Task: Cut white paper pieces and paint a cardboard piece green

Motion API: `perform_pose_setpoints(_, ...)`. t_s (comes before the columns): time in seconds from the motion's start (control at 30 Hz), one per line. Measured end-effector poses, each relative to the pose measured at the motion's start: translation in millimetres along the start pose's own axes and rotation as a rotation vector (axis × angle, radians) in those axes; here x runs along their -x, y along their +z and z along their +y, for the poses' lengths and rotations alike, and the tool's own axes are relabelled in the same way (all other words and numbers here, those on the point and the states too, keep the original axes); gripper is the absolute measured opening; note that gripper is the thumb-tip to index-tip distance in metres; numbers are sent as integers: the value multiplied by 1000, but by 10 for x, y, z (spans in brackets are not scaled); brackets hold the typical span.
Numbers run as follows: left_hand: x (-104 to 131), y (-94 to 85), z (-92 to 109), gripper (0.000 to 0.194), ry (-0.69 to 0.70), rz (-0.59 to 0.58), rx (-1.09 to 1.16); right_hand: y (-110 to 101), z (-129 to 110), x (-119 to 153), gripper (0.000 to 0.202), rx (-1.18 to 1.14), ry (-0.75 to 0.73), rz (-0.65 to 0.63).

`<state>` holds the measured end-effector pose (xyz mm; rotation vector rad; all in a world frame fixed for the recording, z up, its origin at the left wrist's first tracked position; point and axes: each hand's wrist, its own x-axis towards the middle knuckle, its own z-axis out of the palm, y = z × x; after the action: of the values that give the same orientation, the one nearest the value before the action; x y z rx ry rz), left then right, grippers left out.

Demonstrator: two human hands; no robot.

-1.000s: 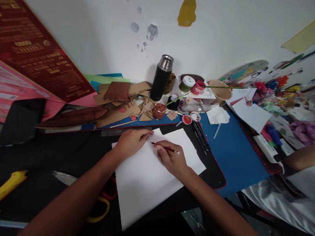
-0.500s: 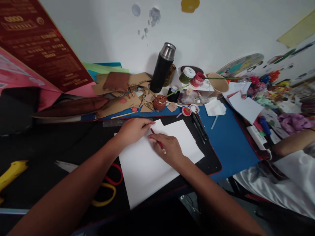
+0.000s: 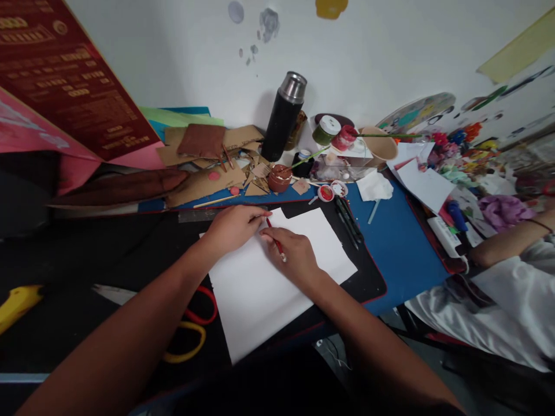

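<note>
The right hand (image 3: 295, 257) has its grip closed around a red pencil (image 3: 280, 248), tip near the fingers of the left hand (image 3: 234, 228), which rests on white paper (image 3: 251, 300); whether that grip pinches anything, I cannot tell. The paper lies on a black mat (image 3: 368, 277).

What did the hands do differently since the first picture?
The right hand moved closer to the left hand's fingertips. Its red pencil swung from pointing mostly left to pointing mostly away from the person. Nothing was picked up or let go. The left hand stayed on the white paper, and the black flask stayed standing by the wall.
</note>
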<state>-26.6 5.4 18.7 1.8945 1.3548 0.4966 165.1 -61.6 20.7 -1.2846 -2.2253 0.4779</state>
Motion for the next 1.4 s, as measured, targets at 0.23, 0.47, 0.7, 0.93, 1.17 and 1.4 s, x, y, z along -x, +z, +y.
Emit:
perform_pose_setpoints(0.23,14,-8,8,37,-8,-8,-2,41,13,-44,30,57,19,6)
perform_pose_setpoints(0.47,12,-10,13,38,-24,-23,-19,37,-16,-74,33,70,42,-25)
perform_pose_setpoints(0.7,18,-4,17,38,-34,-16,-46,31,-32,-89,34,96,50,-34)
perform_pose_setpoints(0.93,32,-10,38,36,-47,-1,-73,-24,-61,-69,34,137,56,-79)
perform_pose_setpoints(1.17,16,7,6,36,-26,-3,-49,-60,-68,-28,30,134,78,-106)
perform_pose_setpoints(1.4,23,-4,12,38,-27,-9,-55,-19,-56,-80,31,116,66,-85)
